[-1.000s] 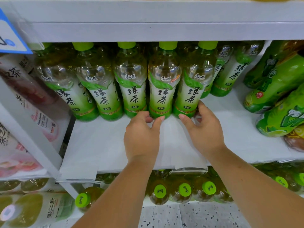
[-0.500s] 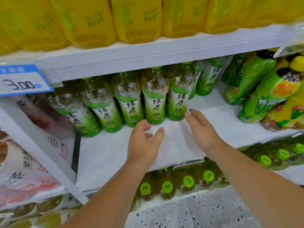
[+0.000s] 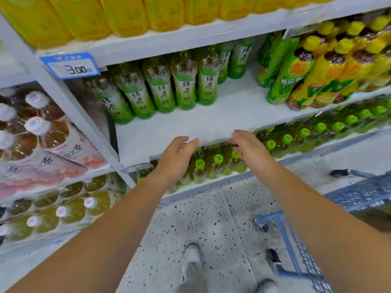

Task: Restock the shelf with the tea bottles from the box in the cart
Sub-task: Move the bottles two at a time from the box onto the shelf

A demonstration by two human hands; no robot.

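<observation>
A row of green tea bottles (image 3: pixel 163 89) with green labels stands at the back of the white middle shelf (image 3: pixel 211 121). My left hand (image 3: pixel 176 159) and my right hand (image 3: pixel 249 150) hover side by side in front of the shelf's front edge, both empty with fingers apart, well clear of the bottles. The blue wire cart (image 3: pixel 317 240) shows at the lower right beside my right forearm. The box in the cart is not visible.
Yellow bottles (image 3: pixel 127 15) fill the shelf above. Green and yellow drink bottles (image 3: pixel 306 70) crowd the shelf's right part. More green-capped bottles (image 3: pixel 218 159) stand on the shelf below. Pink-labelled bottles (image 3: pixel 42 134) fill the left bay. A 3.00 price tag (image 3: pixel 70 65) hangs at upper left. My shoes (image 3: pixel 191 259) stand on speckled floor.
Both hands have let go of the bottles and pulled back from the shelf toward me. The view has drawn back and down, bringing the floor, my shoes and the cart into sight.
</observation>
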